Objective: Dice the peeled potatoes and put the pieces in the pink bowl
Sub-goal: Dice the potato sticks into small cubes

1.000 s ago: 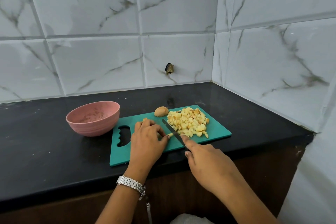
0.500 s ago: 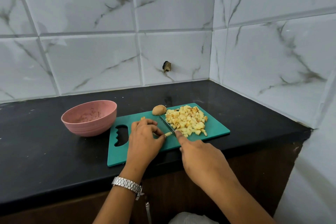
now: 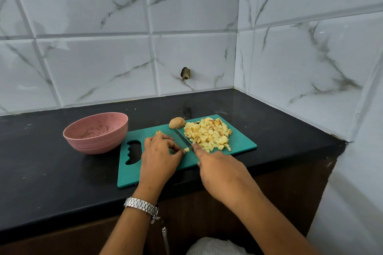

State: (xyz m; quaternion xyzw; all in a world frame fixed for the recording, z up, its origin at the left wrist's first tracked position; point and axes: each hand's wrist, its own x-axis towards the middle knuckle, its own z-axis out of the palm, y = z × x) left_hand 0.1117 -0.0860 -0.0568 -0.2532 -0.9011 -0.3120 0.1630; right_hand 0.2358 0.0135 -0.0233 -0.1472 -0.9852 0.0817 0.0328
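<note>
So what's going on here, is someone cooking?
A person is dicing potato on a green cutting board. The right hand holds a knife, its blade down beside a small potato piece that the left hand pinches. A pile of diced potato lies on the board's right part, a small whole potato at its far edge. The pink bowl on the left holds no pieces yet.
</note>
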